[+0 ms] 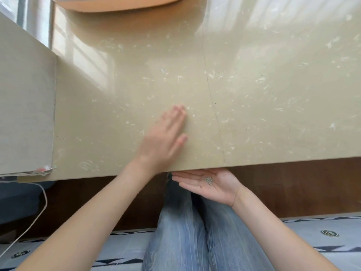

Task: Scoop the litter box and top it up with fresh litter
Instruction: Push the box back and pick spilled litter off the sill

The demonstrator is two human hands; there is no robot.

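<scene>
Grey litter grains [208,180] are cupped in the open right hand [212,187] just under the bench [254,94] edge; the flat, empty left hand [166,133] is pressed on the bench above.

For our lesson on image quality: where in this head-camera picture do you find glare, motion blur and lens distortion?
Head view: window glare washes the glossy beige tabletop at upper left and right; the flat left hand is motion-blurred, fingertips smeared; the cupped right hand with small grey litter grains stays sharp; the wide lens tilts the table's front edge.
</scene>
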